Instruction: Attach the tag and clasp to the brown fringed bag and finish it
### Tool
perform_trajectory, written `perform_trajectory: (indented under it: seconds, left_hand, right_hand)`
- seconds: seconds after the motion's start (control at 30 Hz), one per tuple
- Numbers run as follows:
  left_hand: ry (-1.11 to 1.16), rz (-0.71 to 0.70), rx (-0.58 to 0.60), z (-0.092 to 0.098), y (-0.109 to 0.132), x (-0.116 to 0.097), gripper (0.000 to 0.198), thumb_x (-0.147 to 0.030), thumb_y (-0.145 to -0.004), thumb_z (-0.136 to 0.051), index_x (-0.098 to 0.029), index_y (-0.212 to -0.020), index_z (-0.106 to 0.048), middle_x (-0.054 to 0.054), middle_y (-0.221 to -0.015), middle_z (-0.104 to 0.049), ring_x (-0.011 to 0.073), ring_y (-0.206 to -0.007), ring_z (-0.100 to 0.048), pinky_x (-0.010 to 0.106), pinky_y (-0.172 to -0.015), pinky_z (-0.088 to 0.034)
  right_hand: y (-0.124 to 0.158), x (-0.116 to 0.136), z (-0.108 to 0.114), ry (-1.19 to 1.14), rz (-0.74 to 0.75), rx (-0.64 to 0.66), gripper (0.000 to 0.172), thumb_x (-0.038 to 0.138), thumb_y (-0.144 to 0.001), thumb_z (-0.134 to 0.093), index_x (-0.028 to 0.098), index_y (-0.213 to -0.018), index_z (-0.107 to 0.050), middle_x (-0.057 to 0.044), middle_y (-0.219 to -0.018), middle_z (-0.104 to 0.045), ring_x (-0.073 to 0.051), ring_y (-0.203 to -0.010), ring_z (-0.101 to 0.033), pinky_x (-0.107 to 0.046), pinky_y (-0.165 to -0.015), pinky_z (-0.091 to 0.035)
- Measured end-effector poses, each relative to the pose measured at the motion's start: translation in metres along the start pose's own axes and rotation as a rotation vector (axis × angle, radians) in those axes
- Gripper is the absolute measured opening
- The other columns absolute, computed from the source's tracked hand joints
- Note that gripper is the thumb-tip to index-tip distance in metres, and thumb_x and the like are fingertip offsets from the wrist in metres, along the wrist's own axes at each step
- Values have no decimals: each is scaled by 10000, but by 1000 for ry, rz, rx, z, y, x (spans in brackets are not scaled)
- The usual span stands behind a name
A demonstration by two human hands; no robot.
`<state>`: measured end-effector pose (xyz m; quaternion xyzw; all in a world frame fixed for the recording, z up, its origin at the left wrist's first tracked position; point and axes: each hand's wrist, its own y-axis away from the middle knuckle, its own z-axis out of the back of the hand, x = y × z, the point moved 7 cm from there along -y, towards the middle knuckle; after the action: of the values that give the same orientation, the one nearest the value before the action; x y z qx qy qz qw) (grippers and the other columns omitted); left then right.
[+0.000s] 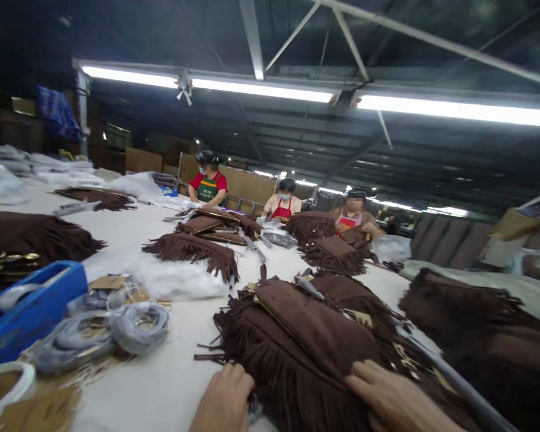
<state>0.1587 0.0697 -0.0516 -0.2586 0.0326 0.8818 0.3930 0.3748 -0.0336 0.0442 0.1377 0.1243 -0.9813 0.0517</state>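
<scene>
A dark brown fringed bag (pixel 315 324) with a zipper along its flap lies on the white table right before me. At its lower left, by the fringe, my left hand (pixel 227 396) is closed with curled fingers. A small greyish bit shows beside that hand, too blurred to name. My right hand (pixel 387 387) grips the bag's lower right side, its fingers bent over the brown material and the thumb hidden. More brown bags with gold-coloured hardware (pixel 407 363) lie just behind and to the right, along with a long grey wrapped strip (pixel 454 375).
At left stand a blue tape dispenser (pixel 36 306), coiled grey wrapped cords (pixel 139 327) and a white tape roll (pixel 27 378). Fringed bags (pixel 193 249) and white plastic (pixel 162 276) lie further back. Dark bags (pixel 477 336) fill the right. Several co-workers (pixel 209 186) are at the far side.
</scene>
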Motion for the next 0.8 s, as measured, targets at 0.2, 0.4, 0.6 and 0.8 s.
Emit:
perform_trajectory:
  seconds: [0.2, 0.4, 0.6, 0.8]
  left_hand:
    - [-86, 3, -69, 32, 24, -41, 260, -229, -796, -546, -134, -1029, -615, 145, -1173, -582, 314, -1118, -477, 457, -1018, -334]
    - [-67, -110, -160, 47, 28, -45, 124, -272, -840, -515, -184, -812, -599, 92, -977, -626, 257, -955, -549, 376, -867, -420]
    - [50, -15, -428, 76, 15, -43, 176, -237, -870, -420, -174, -876, -583, 107, -954, -606, 265, -960, -546, 391, -904, -414]
    - [202, 87, -304, 65, -31, -59, 545, -273, -775, -595, -101, -1282, -492, 175, -1234, -598, 317, -1174, -519, 411, -1010, -367]
  right_hand:
    - [60, 16, 19, -174, -121, 142, 368, -16, -685, -387, 183, -879, -627, -80, -987, -650, -248, -942, -572, -359, -828, -475]
    - [120, 14, 26, -293, -213, 116, 525, -5, -761, -342, 154, -1166, -637, -115, -1238, -638, -235, -1168, -556, -364, -1017, -443]
    - [129, 21, 5, -300, -327, 56, 573, -17, -781, -316, 104, -1250, -624, -150, -1330, -604, -243, -1258, -530, -386, -1089, -414]
    - [133, 18, -1, -309, -370, 29, 605, -27, -756, -322, 90, -1277, -606, -162, -1353, -586, -226, -1281, -519, -375, -1116, -389]
